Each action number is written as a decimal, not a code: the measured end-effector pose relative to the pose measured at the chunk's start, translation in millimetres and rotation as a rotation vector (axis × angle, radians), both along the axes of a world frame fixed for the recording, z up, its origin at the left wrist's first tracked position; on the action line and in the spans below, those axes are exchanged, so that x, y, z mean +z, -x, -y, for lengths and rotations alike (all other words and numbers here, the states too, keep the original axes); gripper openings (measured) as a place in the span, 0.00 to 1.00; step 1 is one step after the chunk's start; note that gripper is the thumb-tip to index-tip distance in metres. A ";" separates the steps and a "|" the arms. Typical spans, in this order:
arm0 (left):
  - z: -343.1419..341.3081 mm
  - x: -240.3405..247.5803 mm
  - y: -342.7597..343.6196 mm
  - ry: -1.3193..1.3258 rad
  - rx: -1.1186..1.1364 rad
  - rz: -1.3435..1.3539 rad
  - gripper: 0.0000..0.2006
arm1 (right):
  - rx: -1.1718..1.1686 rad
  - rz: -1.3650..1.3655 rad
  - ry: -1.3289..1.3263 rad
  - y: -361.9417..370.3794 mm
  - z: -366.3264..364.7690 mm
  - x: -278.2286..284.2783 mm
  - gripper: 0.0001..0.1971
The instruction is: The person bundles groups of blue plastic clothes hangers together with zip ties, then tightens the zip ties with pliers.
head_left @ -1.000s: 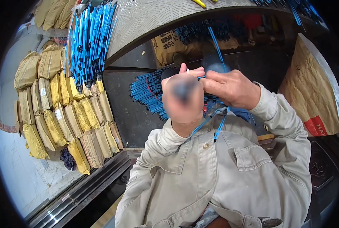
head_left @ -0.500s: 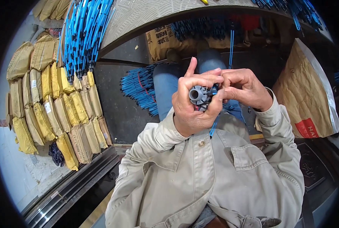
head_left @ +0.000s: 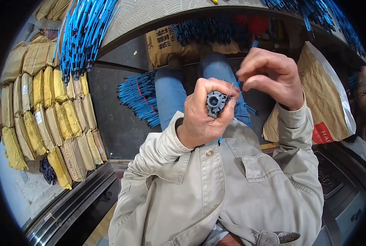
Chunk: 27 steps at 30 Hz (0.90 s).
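My left hand (head_left: 203, 117) is wrapped round a grey plastic hub (head_left: 216, 102) with a round hole in its middle and a notched rim. A thin, pale strand (head_left: 231, 91) sticks out by its thumb and forefinger. Up and to the right, apart from the hub, is my right hand (head_left: 273, 76). Its fingers are curled, with thumb and forefinger tips close together; anything between them is too fine to make out. Just beyond the left hand, blue rods with dark tips (head_left: 250, 108) show above my leg.
Many blue rods (head_left: 84, 37) hang over the bench edge at upper left. A strapped bundle of blue rods (head_left: 139, 98) lies beside my leg. Yellow and brown paper packets (head_left: 51, 110) are stacked at left. An open brown paper sack (head_left: 324, 94) stands at right. The grey bench (head_left: 150, 12) curves across the top.
My right hand has moved away from the hub, up and to the right. The hub has turned so its notched face points up more. My left hand keeps its hold.
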<state>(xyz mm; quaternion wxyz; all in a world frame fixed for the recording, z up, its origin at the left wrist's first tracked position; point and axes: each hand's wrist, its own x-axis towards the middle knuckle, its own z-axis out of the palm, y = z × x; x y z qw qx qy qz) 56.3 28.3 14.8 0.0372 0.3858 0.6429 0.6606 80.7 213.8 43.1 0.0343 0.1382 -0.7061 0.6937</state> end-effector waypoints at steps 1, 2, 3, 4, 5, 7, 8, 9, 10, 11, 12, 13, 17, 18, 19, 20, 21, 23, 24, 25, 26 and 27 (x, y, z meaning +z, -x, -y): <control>1.6 0.5 -0.9 0.003 0.018 -0.010 0.13 | 0.032 -0.123 -0.080 4.8 5.2 3.7 0.05; 2.4 1.2 -2.2 -0.006 0.019 -0.013 0.13 | 0.034 -0.126 -0.090 8.1 6.5 6.3 0.05; 4.0 1.8 -3.5 0.016 0.023 0.000 0.13 | 0.100 -0.120 -0.103 12.6 6.9 8.2 0.05; 5.7 2.3 -4.5 0.040 0.028 0.013 0.13 | 0.167 -0.115 -0.117 17.2 7.0 9.8 0.06; 6.7 2.5 -4.8 0.063 0.032 0.025 0.13 | 0.233 -0.109 -0.130 20.8 7.5 11.8 0.06; 8.2 -0.7 -4.8 0.025 0.038 0.047 0.13 | 0.260 -0.006 -0.103 26.3 11.0 13.7 0.07; 9.3 -3.1 -4.6 -0.006 0.042 0.072 0.12 | 0.284 0.099 -0.070 28.9 13.6 13.8 0.07; 10.7 -4.4 -3.5 -0.039 0.045 0.095 0.12 | 0.307 0.203 -0.039 31.3 15.9 14.5 0.07; 13.5 -4.5 -2.9 -0.050 0.051 0.082 0.12 | 0.312 0.191 -0.052 32.0 18.4 15.6 0.07; 18.0 -3.5 -3.7 -0.073 0.071 0.086 0.12 | 0.262 0.123 -0.125 31.0 21.1 16.1 0.08; 22.4 -2.6 -1.7 -0.099 0.096 0.081 0.12 | 0.215 0.044 -0.201 33.9 22.7 14.7 0.08; 27.4 0.4 1.0 -0.126 0.123 0.075 0.11 | 0.170 -0.038 -0.274 39.8 24.0 12.7 0.08; 72.7 30.9 18.5 -0.172 0.238 0.042 0.10 | -0.418 -0.145 -0.527 106.7 -11.4 -24.2 0.09; 86.4 39.0 22.3 -0.182 0.296 0.007 0.10 | -0.573 -0.187 -0.700 129.0 -22.8 -37.7 0.10; 100.3 44.9 25.7 -0.192 0.361 -0.028 0.09 | -0.571 -0.204 -0.706 145.7 -25.8 -43.4 0.10; 113.5 47.5 29.6 -0.204 0.366 -0.038 0.09 | -0.664 -0.299 -0.840 160.3 -30.0 -49.2 0.12; 128.1 50.0 32.3 -0.194 0.419 -0.068 0.10 | -0.745 -0.401 -0.963 174.9 -27.8 -52.8 0.14; 140.1 50.4 37.2 -0.193 0.479 -0.106 0.10 | -0.767 -0.389 -1.093 194.3 -25.8 -55.7 0.14; 144.3 45.5 41.5 -0.136 0.499 -0.079 0.10 | -0.796 -0.357 -1.222 201.8 -22.0 -54.1 0.14; 147.4 38.7 46.3 -0.080 0.516 -0.049 0.09 | -0.828 -0.321 -1.353 208.3 -19.7 -52.6 0.14; 149.9 32.1 50.3 -0.024 0.529 -0.017 0.09 | -0.826 -0.333 -1.353 213.4 -18.7 -51.8 0.14; 151.4 26.0 53.4 -0.031 0.537 -0.023 0.09 | -0.822 -0.265 -1.388 217.3 -15.8 -47.9 0.15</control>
